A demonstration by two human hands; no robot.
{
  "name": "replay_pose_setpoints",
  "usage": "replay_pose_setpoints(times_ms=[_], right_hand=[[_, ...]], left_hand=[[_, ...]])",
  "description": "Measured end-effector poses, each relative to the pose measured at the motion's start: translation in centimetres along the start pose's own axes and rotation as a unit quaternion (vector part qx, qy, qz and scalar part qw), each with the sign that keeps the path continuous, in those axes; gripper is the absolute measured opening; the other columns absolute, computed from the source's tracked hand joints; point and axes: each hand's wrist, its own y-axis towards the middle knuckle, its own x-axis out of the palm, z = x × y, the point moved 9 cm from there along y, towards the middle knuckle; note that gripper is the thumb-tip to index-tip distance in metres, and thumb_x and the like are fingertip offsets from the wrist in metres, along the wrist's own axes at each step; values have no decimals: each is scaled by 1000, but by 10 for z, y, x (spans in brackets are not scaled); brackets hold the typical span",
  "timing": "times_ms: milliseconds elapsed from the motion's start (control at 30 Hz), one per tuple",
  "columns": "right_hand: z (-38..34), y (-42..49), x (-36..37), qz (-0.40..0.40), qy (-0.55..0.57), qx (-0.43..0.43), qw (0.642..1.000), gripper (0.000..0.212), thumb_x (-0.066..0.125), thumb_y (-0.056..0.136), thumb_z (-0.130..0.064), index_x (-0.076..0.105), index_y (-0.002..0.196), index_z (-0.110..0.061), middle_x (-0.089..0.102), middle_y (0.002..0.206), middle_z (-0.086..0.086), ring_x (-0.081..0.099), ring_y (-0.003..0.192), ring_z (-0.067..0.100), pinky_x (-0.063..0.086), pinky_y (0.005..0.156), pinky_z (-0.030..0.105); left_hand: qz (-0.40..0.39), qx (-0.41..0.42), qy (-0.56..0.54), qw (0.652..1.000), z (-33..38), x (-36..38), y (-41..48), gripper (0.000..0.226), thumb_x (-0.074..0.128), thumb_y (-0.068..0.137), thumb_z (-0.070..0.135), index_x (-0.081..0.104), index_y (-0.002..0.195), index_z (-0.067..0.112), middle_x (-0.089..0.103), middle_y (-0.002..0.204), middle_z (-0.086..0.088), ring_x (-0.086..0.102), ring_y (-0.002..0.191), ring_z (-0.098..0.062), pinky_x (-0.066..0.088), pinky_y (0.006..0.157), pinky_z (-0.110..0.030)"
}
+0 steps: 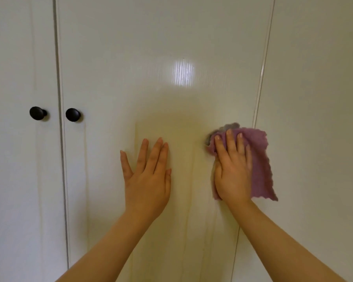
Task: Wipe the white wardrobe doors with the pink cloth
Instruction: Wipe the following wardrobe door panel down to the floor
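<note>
White wardrobe doors (pixel 151 47) fill the frame, glossy and faintly grained.
The right hand (pixel 232 171), fingers straight and not clenched, presses the pink cloth (pixel 260 163) flat against the middle door at centre right, beside its right seam. The cloth is mauve-pink, ragged-edged and bunched at the top. The left hand (pixel 147 180) lies flat and spread, holding nothing. Two black knobs (pixel 37 113) sit at mid left.
</note>
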Motion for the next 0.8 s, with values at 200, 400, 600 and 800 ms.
replay_pose_setpoints(times_ms=[200, 400, 600, 800], right_hand=[[-7, 19, 3, -42, 110, -24, 993, 52, 27, 87, -11, 40, 138, -9, 22, 146, 4, 2, 136, 8, 14, 112, 35], [-9, -30, 9, -40, 68, -58, 995, 51, 30, 86, -10, 36, 136, -15, 30, 148, 4, 4, 143, 15, 8, 113, 27], [-18, 33, 6, -36, 141, -16, 989, 51, 27, 87, -12, 45, 136, -10, 22, 144, 0, 4, 137, 10, 6, 115, 30], [-18, -18, 13, -42, 173, -99, 979, 46, 31, 88, -6, 40, 133, -14, 30, 146, 4, -3, 143, 5, 0, 115, 20]], left_hand=[[-7, -7, 11, 1000, -6, 0, -1, 51, 33, 94, 30, 38, 140, 8, 42, 146, -6, 27, 138, -27, 2, 110, -57], [-9, -2, 6, 1000, -1, 1, -6, 50, 33, 93, 30, 33, 140, 11, 42, 146, -5, 28, 137, -27, 5, 111, -57], [-2, 5, 15, 1000, -13, -4, 5, 49, 33, 94, 29, 35, 140, 10, 42, 146, -6, 27, 138, -27, 4, 111, -57], [-8, 8, 24, 1000, -20, -6, -1, 50, 33, 94, 28, 36, 140, 10, 40, 147, -5, 27, 137, -26, 5, 111, -56]])
